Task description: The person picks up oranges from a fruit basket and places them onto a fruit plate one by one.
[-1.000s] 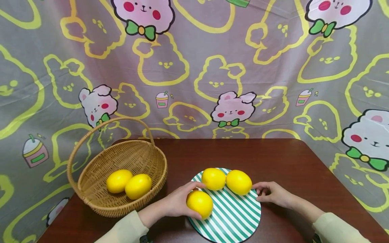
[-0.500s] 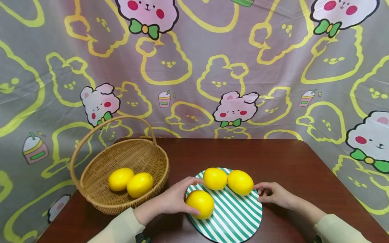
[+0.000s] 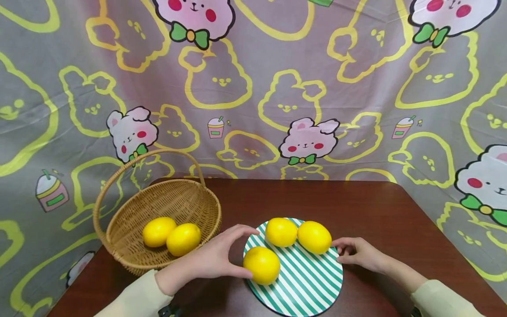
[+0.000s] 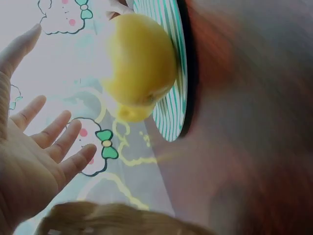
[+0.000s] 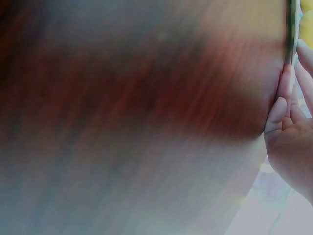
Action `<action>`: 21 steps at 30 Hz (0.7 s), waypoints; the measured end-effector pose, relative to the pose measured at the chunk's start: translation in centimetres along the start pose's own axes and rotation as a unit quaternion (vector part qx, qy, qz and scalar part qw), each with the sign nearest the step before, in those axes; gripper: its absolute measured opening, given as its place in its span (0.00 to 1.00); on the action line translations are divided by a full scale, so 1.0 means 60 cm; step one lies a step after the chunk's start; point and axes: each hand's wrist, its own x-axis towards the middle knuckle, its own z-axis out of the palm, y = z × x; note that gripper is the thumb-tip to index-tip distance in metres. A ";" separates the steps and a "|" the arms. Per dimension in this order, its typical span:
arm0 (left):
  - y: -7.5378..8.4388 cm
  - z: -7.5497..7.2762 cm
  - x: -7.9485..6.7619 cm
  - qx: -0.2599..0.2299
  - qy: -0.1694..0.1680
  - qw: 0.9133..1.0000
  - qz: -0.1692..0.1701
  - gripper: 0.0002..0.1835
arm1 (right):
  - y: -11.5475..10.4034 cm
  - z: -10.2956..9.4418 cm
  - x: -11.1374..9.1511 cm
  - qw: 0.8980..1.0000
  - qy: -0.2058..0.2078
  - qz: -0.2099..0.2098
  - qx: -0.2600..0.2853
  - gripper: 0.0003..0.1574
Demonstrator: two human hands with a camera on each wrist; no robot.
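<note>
Bare hands, plain pale-cream sleeves
The cuffs look straight-edged; small black devices, partly cut off, show beside both.

Curtained-off indoor nook, cartoon-rabbit fabric on three sides, reddish-brown table

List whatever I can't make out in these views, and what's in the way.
Head view: the floor of the wicker basket under two lemons, which hide it.
Head view: the stripes of the round plate beneath three more lemons, which cover them.
Left wrist view: the basket's contents; the bottom edge cuts it off.
Right wrist view: part of the right grip, cut off by the right edge.
</note>
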 end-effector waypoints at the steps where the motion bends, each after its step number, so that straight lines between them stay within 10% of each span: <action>1: 0.001 -0.005 -0.003 -0.001 0.000 1.000 -0.005 0.41 | 0.000 0.000 0.000 1.000 0.000 -0.001 -0.001 0.28; 21: 0.004 -0.095 -0.049 0.028 0.043 0.998 -0.035 0.41 | 0.002 0.000 -0.001 1.000 0.002 -0.007 -0.003 0.27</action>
